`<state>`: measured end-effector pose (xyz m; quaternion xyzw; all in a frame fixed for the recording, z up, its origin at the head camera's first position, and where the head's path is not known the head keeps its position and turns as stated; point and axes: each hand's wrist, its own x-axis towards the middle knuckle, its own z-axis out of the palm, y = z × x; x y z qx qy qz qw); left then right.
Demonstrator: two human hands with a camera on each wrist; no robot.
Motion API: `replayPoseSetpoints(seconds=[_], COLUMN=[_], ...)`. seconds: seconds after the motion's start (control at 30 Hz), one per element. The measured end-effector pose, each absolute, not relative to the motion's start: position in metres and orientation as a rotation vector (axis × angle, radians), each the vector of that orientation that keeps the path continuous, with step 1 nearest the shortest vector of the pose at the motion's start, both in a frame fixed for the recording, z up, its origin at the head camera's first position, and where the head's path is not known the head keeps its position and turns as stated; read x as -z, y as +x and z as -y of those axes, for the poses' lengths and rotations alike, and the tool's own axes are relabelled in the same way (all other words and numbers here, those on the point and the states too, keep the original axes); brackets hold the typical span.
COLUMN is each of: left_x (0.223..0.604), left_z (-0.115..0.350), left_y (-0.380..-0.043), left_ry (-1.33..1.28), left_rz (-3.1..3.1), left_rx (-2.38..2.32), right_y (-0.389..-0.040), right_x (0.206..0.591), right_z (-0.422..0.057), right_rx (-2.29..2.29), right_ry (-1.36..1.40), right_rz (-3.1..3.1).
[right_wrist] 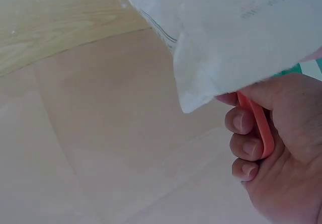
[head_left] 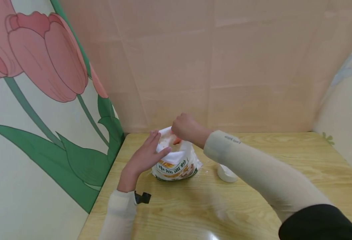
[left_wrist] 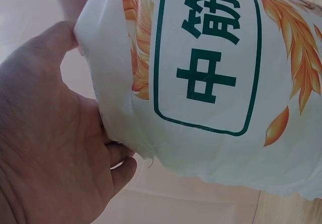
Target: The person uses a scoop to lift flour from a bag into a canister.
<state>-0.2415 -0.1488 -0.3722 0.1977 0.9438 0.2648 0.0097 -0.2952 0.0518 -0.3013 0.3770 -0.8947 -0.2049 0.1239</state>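
Note:
An open white flour bag [head_left: 176, 168] with green Chinese lettering and a wheat print stands on the table, pale flour inside. My left hand [head_left: 144, 155] holds its rim at the left, the thumb over the front edge. In the left wrist view, that hand's ring and little fingers curl beside the folded rim. Above the bag's right side, my right hand [head_left: 187, 128] is curled round the orange-red handle [right_wrist: 264, 128] of a utensil. An orange-red part of the utensil [head_left: 177, 140] shows in the bag mouth; its end is hidden.
A small white round container [head_left: 227, 174] stands right of the bag, partly under the right forearm. White specks lie on the wooden table [head_left: 176, 213] between them. A pinkish sheet [head_left: 193, 66] hangs behind, and a tulip-painted wall [head_left: 59, 133] borders the left.

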Motion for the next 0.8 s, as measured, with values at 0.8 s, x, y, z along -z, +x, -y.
replayPoseSetpoints(seconds=[0.8], left_x=[0.371], left_z=[0.149], left_y=[-0.241], left_ry=[0.591], left_rz=[-2.949], left_rx=[-0.839], right_y=[-0.298], right_x=[0.302], right_z=[-0.072], right_rx=[0.315], right_ry=[1.025], right_rz=[2.835])
